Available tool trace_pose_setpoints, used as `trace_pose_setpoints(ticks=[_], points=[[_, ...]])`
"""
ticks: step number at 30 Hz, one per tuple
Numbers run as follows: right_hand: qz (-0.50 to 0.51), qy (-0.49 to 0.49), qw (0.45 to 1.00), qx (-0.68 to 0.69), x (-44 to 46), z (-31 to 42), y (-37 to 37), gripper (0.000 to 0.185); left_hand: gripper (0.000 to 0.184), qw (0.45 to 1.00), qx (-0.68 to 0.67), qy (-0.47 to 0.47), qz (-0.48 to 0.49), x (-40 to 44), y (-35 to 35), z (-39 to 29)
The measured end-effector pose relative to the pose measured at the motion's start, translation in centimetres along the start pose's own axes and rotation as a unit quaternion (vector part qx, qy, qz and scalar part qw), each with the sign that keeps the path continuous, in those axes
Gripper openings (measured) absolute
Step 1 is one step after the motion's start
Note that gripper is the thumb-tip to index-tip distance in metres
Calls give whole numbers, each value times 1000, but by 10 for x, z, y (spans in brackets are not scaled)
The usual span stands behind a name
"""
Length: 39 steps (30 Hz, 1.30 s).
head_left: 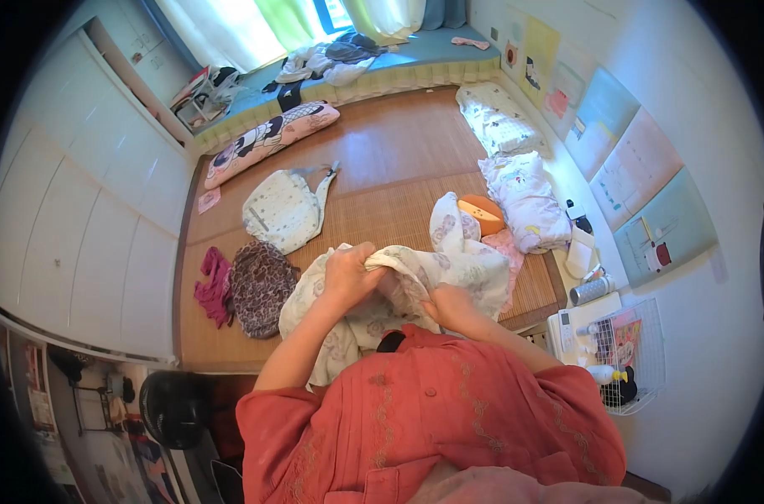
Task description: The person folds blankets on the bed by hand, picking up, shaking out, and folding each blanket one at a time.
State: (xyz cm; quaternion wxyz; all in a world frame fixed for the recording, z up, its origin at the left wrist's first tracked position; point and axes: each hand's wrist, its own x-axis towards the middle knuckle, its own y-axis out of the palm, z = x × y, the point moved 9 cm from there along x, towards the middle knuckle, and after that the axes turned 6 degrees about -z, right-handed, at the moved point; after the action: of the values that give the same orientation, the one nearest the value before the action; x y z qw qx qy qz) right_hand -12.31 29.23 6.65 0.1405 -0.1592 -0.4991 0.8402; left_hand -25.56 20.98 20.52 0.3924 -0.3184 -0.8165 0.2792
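Observation:
A large white cloth with a pale purple flower pattern [474,273] is bunched up in front of my body. My left hand [348,273] is closed on its upper edge, knuckles up. On the other side of a fold, my right hand [451,307] grips the same cloth, its fingertips partly hidden by the fabric. Part of the cloth hangs down toward my red shirt, and part spreads right over the mat [373,202]. A brown leopard-print cloth [262,290] lies just left of it, beside a magenta cloth [214,286].
Ahead lie a white dotted item with a strap [283,210] and a long pink pillow [273,143]. To the right are an orange cushion [481,215], two pillows [526,202] and a wire basket [651,357]. A black fan [173,410] stands lower left.

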Motion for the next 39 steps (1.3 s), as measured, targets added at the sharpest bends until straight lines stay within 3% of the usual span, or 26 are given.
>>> trace_pose_setpoints(ticks=[4, 6, 9, 10, 12, 16, 18, 20, 21, 22, 24, 26, 28, 31, 32, 34, 37, 38, 39], points=[[-8, 15, 1000, 0, -2, -5, -7, 30, 22, 1000, 22, 12, -8, -6, -5, -1], [-108, -69, 991, 26, -6, 5, -14, 32, 21, 999, 30, 11, -8, -9, -8, -1], [-146, -110, 983, -6, 0, 4, 5, 28, 20, 1000, 7, 14, -9, -13, -10, -4], [-145, -113, 983, -8, 6, -5, 21, 28, 19, 1000, 12, 9, -3, -14, -11, -4], [-3, -69, 997, 21, 21, -39, 76, 25, 19, 1000, 16, 3, -2, -17, -12, -2], [-42, -102, 986, 125, 12, -67, 71, 27, 20, 999, 24, 17, -33, -22, -26, 4], [-126, -113, 978, 122, 15, -96, 45, 20, 21, 999, 14, 18, -42, -24, -36, 10], [-201, -23, 957, 206, 10, -124, -27, 15, 25, 999, 30, -16, -36, -23, -46, 16], [-253, 20, 949, 186, 12, -142, -70, 13, 28, 998, 47, -25, -17, -23, -51, 12], [-312, 96, 904, 276, 4, -156, -116, 13, 28, 999, 44, -21, -17, -22, -52, 10], [-403, 2, 864, 301, -34, -89, -225, 9, 26, 999, 20, 20, -40, -23, -57, 0], [-437, -80, 854, 269, -60, -49, -268, 9, 25, 998, -10, 6, -59, -18, -73, -7], [-373, -42, 877, 299, -51, -49, -255, 14, 24, 996, -44, -3, -83, -13, -87, -8], [-204, -18, 960, 192, -31, -81, -179, 32, 23, 994, 19, 13, -108, -19, -102, 12], [-165, -12, 962, 218, -36, -74, -167, 30, 23, 994, 17, 12, -111, -21, -103, 12], [-185, -32, 958, 216, -48, -73, -179, 29, 24, 996, 43, 35, -72, -28, -99, 6], [-127, -74, 951, 273, -67, -39, -204, 31, 24, 994, 37, 41, -94, -20, -108, 0], [-125, -72, 951, 273, -67, -43, -199, 31, 24, 992, 24, 32, -118, -17, -115, 1], [-55, -75, 976, 197, -67, -46, -176, 32, 23, 990, 39, 41, -131, -15, -122, -1]])
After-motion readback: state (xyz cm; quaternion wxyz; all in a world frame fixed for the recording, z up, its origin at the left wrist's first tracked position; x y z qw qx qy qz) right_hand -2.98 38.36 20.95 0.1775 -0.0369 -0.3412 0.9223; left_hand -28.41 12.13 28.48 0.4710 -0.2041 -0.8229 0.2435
